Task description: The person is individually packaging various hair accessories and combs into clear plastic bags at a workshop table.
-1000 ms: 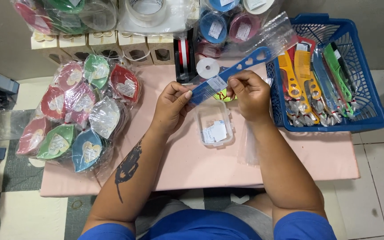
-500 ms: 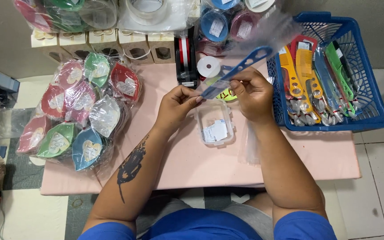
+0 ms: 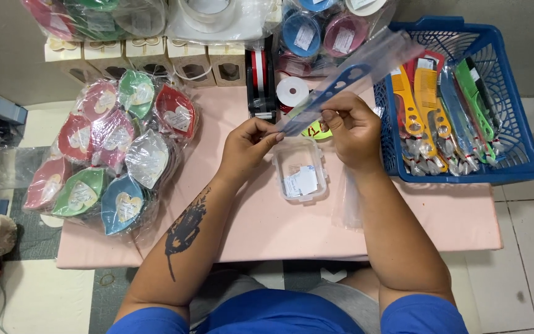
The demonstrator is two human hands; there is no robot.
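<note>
A blue comb [image 3: 336, 86] with heart-shaped holes in its handle sits inside a clear plastic sleeve, held slanted above the pink table [image 3: 267, 229]. My left hand [image 3: 250, 146] pinches the sleeve's lower end at the comb's teeth. My right hand [image 3: 352, 127] grips the sleeve near the comb's middle. Just below both hands stands a small clear plastic box [image 3: 298, 169] with white paper slips inside.
A blue basket [image 3: 520, 148] of bagged combs in several colours stands at the right. Bagged leaf-shaped dishes [image 3: 109, 148] pile up at the left. A tape dispenser [image 3: 258, 83], a white ribbon roll [image 3: 292, 91], small cardboard boxes [image 3: 156, 55] and bagged goods line the back. Empty clear sleeves [image 3: 346, 204] lie under my right forearm.
The comb has turned from flat to edge-on and tilted a little steeper between my hands. My left fingers have shifted along the sleeve's lower end.
</note>
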